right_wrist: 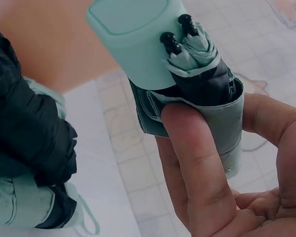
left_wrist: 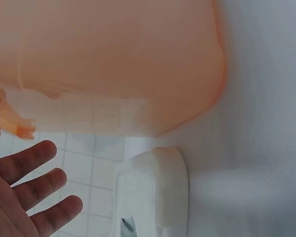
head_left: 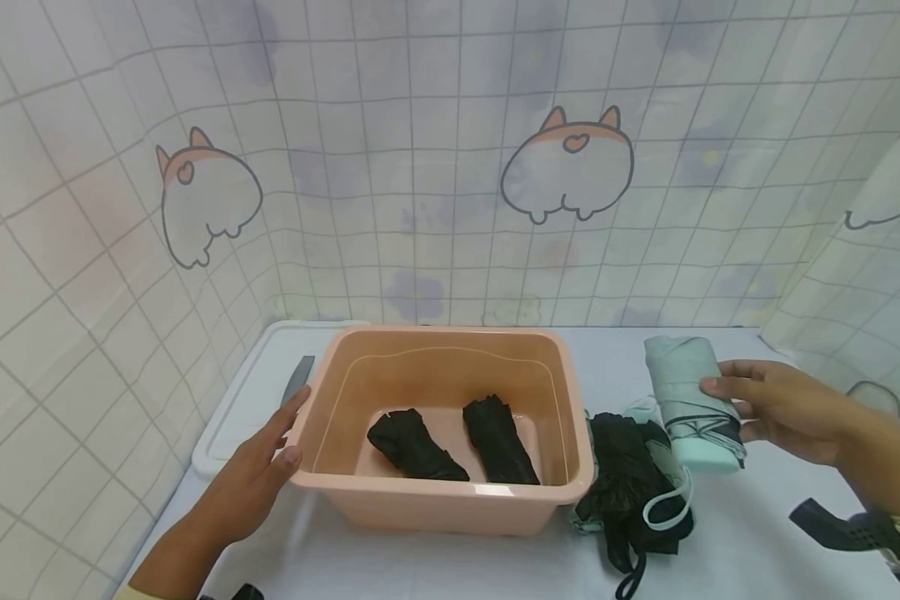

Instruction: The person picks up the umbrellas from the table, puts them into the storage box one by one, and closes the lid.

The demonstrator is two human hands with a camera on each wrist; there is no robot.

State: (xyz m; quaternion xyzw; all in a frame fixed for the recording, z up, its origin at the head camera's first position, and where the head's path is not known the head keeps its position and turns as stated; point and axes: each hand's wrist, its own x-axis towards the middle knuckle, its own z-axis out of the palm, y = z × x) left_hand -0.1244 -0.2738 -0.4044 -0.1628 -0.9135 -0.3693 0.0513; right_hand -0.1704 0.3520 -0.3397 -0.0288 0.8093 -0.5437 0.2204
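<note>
My right hand point(head_left: 802, 408) grips a folded mint-green compact umbrella point(head_left: 686, 400) to the right of a peach plastic basin point(head_left: 450, 510). Its smooth handle and two black rib tips point(right_wrist: 171, 43) show in the right wrist view. With its fingers extended, my left hand point(head_left: 251, 475) rests against the basin's left rim. Inside the basin lie two black rolled fabric bundles, a left one point(head_left: 417, 446) and a right one point(head_left: 501, 440). Beside the basin, below the held umbrella, sits a crumpled black and mint fabric bundle point(head_left: 633, 475) with a looped mint strap.
A white board point(head_left: 232, 417) lies on the white tabletop point(head_left: 780, 533) behind the left hand, with a grey blade-like piece point(head_left: 297, 379) on it. A tile-patterned curtain point(head_left: 420, 167) with corgi drawings surrounds the back and sides.
</note>
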